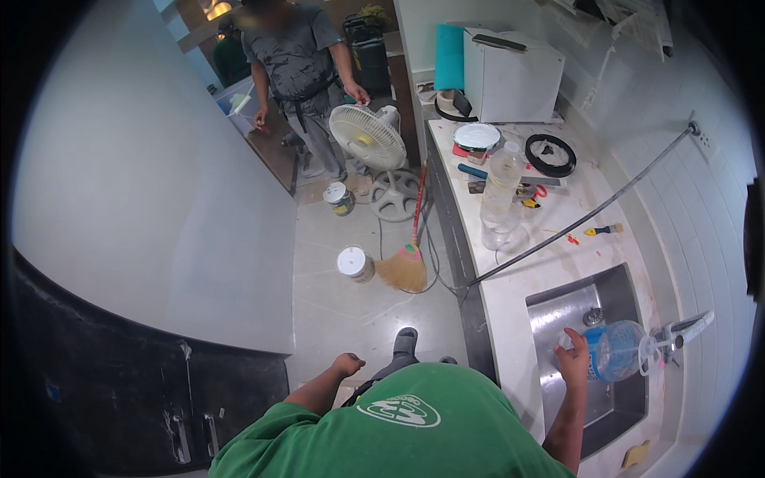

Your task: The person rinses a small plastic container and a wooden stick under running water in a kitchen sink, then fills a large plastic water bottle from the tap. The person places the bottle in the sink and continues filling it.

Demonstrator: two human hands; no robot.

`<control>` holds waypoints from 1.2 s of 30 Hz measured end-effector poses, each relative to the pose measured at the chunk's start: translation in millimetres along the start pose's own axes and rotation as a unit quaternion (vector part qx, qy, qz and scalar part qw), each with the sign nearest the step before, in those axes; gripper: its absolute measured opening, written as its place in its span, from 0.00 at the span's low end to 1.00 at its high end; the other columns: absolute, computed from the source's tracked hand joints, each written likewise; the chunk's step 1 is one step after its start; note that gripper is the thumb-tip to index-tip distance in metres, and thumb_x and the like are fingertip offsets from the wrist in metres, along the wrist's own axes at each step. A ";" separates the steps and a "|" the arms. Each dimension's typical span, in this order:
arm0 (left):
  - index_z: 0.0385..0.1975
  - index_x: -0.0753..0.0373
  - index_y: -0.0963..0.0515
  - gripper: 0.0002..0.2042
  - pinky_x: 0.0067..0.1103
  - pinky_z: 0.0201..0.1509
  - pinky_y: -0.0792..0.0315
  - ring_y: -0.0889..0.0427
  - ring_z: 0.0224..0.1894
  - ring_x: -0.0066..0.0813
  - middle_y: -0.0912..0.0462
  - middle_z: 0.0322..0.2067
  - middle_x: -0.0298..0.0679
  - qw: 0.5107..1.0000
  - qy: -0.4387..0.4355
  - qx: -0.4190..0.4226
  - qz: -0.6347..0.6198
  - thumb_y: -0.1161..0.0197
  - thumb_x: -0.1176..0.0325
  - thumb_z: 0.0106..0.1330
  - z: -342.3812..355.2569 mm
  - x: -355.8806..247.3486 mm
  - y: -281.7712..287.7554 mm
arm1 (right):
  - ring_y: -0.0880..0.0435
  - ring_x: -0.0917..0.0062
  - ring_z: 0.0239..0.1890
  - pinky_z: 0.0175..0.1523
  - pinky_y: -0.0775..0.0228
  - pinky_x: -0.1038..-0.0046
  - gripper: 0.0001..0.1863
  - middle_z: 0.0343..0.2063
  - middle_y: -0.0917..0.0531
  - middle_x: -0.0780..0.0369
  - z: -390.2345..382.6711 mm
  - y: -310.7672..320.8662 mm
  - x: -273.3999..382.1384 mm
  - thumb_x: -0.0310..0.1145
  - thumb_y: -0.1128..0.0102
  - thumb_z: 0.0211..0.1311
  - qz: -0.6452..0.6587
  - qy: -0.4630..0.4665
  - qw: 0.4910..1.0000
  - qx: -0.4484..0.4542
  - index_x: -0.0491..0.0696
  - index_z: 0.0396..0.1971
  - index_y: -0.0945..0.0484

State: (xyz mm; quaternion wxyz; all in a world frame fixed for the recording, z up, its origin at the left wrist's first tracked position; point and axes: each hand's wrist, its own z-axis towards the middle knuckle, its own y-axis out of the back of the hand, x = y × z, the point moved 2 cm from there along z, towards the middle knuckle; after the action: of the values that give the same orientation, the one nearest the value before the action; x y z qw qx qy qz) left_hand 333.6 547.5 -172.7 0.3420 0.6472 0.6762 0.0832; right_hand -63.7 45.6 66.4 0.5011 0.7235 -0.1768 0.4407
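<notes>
My right hand (571, 358) is closed at the capped end of a large clear plastic water bottle (623, 350) with a blue label. The bottle lies on its side over the steel sink (546, 301), its white handle end near the tap (687, 328). A small white piece, apparently the cap or neck, shows at my fingers. By my left side, above the floor, hangs my left hand (348, 365), fingers curled with nothing visible in them.
A grey hose (590, 213) crosses the counter from the wall. The counter also bears stacked clear bottles (500, 199), a paintbrush (603, 229) and a white lid (477, 136). Paint cans (355, 263), a broom (405, 267) and a fan (368, 138) stand near a person (291, 64).
</notes>
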 end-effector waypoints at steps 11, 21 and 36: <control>0.39 0.63 0.14 0.23 0.34 0.53 0.24 0.15 0.45 0.46 0.13 0.38 0.47 1.000 0.005 0.004 0.008 0.38 0.47 0.58 4.9 3.7 -8.3 | 0.22 0.77 0.32 0.41 0.28 0.76 0.28 0.45 0.25 0.60 -2.4 -0.5 -1.2 0.23 0.33 0.48 -0.011 0.013 1.000 -0.002 0.47 0.54 0.21; 0.38 0.62 0.14 0.24 0.34 0.53 0.24 0.15 0.44 0.45 0.13 0.37 0.46 0.999 -0.007 0.019 0.025 0.38 0.45 0.59 5.6 3.6 -10.6 | 0.23 0.68 0.33 0.42 0.28 0.70 0.28 0.42 0.25 0.56 -6.1 -1.5 -2.3 0.22 0.32 0.45 -0.033 -0.008 0.999 -0.018 0.45 0.52 0.20; 0.56 0.58 0.21 0.21 0.33 0.46 0.22 0.17 0.42 0.33 0.14 0.41 0.41 0.989 -0.065 0.092 0.099 0.41 0.55 0.67 65.5 -7.9 18.5 | 0.25 0.51 0.56 0.61 0.33 0.57 0.29 0.50 0.22 0.45 -11.9 3.7 2.4 0.35 0.33 0.51 -0.123 0.000 0.992 -0.005 0.52 0.58 0.22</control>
State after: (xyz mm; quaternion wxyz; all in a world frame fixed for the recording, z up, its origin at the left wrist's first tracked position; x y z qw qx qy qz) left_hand 385.5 521.3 -208.9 0.3145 0.7437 0.5898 0.0114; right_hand -70.5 54.9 71.9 0.5550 0.7374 -0.0890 0.3746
